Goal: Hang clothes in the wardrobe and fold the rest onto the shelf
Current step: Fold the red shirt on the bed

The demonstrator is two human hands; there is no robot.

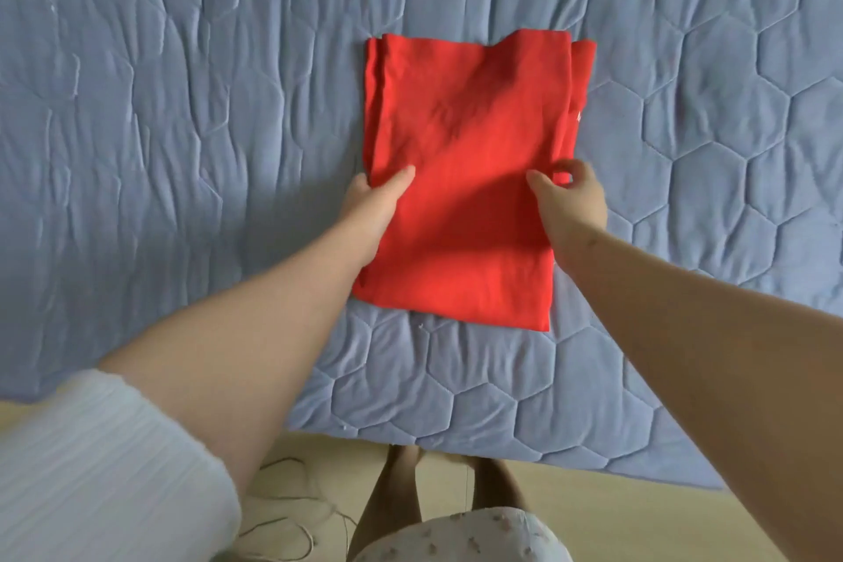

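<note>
A red garment (pixel 465 160) lies folded into a tall rectangle on the blue quilted bed cover (pixel 182 128). My left hand (pixel 374 201) grips its left edge about halfway down, thumb on top and fingers tucked under the cloth. My right hand (pixel 570 196) pinches the right edge at the same height, thumb on the top layer and fingers curled at the fold. A small white mark shows at the garment's right edge. No wardrobe, hanger or shelf is in view.
The bed's near edge (pixel 456 443) runs across the lower frame, with pale floor (pixel 638 516) below it. My legs stand against the edge. A thin cord (pixel 292 511) lies looped on the floor at lower left.
</note>
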